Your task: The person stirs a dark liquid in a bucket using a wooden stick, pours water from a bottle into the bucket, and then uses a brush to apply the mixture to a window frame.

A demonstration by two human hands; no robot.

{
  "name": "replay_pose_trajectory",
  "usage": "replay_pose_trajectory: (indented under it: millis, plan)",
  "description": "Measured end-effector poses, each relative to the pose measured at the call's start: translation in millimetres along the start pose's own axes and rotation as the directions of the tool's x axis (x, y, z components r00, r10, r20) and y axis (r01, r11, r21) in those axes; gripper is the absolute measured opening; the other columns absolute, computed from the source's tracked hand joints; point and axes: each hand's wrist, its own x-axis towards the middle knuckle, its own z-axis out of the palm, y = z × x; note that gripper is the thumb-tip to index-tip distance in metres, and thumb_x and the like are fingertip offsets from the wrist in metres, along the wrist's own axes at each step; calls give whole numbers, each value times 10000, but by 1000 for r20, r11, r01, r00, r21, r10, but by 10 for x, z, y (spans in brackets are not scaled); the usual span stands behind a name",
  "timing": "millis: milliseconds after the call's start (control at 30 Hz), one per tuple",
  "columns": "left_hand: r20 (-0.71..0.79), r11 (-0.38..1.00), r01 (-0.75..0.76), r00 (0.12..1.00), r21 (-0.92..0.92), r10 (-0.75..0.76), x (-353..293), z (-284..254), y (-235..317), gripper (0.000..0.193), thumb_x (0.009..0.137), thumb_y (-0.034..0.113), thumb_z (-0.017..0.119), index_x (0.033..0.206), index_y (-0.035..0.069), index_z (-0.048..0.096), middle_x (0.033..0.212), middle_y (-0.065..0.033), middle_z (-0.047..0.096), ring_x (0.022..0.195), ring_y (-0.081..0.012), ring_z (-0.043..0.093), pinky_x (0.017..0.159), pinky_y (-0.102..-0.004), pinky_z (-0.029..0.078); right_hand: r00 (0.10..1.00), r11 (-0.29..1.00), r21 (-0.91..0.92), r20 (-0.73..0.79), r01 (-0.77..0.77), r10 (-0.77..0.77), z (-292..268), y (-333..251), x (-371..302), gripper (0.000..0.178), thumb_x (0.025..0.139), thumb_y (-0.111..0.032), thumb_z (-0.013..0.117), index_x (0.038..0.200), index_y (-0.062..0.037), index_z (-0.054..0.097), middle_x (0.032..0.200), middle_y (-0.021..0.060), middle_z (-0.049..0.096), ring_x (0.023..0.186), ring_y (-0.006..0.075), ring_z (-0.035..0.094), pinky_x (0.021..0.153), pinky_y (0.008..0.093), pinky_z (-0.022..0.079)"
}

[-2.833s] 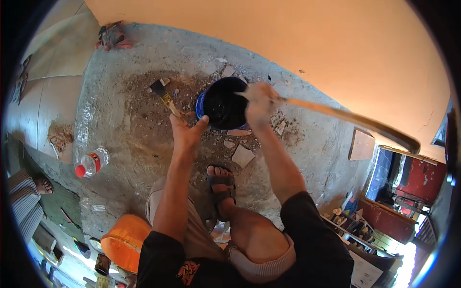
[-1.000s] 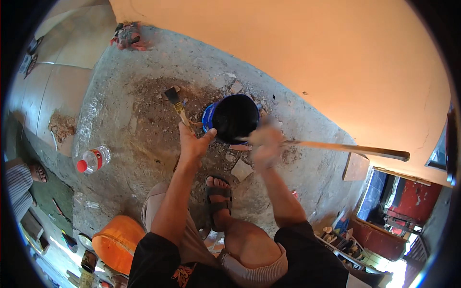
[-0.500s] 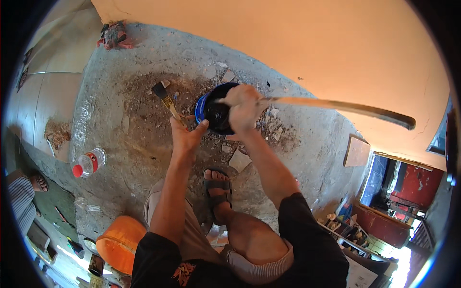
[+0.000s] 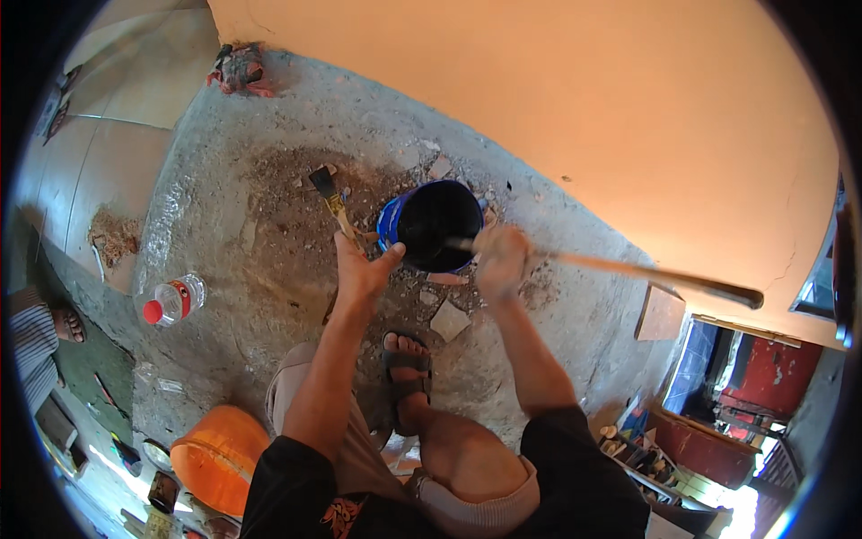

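A blue bucket (image 4: 389, 218) with a dark inside stands on the rough floor. My left hand (image 4: 361, 269) is at its near left side, the thumb by the rim. In that hand is a paintbrush (image 4: 336, 203) with dark bristles and a pale wooden handle, bristles pointing away from me. My right hand (image 4: 501, 263), slightly blurred, is closed around a long wooden stick (image 4: 628, 269) just right of the bucket. One end of the stick reaches over the rim into the bucket; the darker, rounded end points out to the right. What lies deep in the bucket is too dark to tell.
Rubble and a broken tile piece (image 4: 449, 321) lie around the bucket. A clear bottle with a red cap (image 4: 175, 300) lies at left, near an orange tub (image 4: 220, 458). An orange wall (image 4: 557, 108) rises beyond. Another person's foot (image 4: 68, 325) shows at far left.
My right hand has moved right and down, off the bucket's opening, and the stick's outer end has dropped lower. My left hand keeps the paintbrush. The view has shifted a little.
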Motion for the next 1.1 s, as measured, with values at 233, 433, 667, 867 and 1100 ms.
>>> replay_pose_trajectory:
  millis: [233,433,667,867,1100]
  plan:
    - [-1,990,47,999,130,-47,59,-2,35,635,770,77,826,1206,36,367,1167,-137,496,1051,-221,510,845,-357,516,1000,997,70,-16,-14,15,-13,-102,-268,385,1009,-224,412,645,-122,339,549,11,342,492,146,331,487,320,308]
    - [26,992,105,994,-65,-104,-45,61,131,610,804,32,783,1232,40,348,1195,-162,495,1078,-244,530,879,-383,520,939,763,-646,-246,26,-240,360,-161,128,361,979,-88,419,621,-101,372,551,24,378,493,157,362,478,322,337]
    - [91,990,95,990,106,-105,1,48,127,698,869,2,702,1388,25,235,1385,-238,430,1159,-322,570,913,-435,564,880,988,-155,-469,9,-82,83,-54,-389,251,958,-38,440,709,-67,461,647,59,455,559,187,455,497,347,410]
    - [62,997,46,997,68,-50,-23,65,175,706,872,21,701,1400,10,232,1361,-251,458,1145,-321,580,920,-442,560,860,999,-33,-510,-38,16,106,17,-514,136,950,-114,520,900,-2,578,733,69,547,685,219,578,550,376,521]
    - [51,995,96,994,11,-97,-41,59,159,729,857,-8,706,1394,22,213,1365,-251,429,1149,-327,575,917,-445,568,886,759,-593,-462,-268,-47,217,-183,-415,179,885,94,400,784,-52,416,684,42,402,599,157,426,573,295,407]
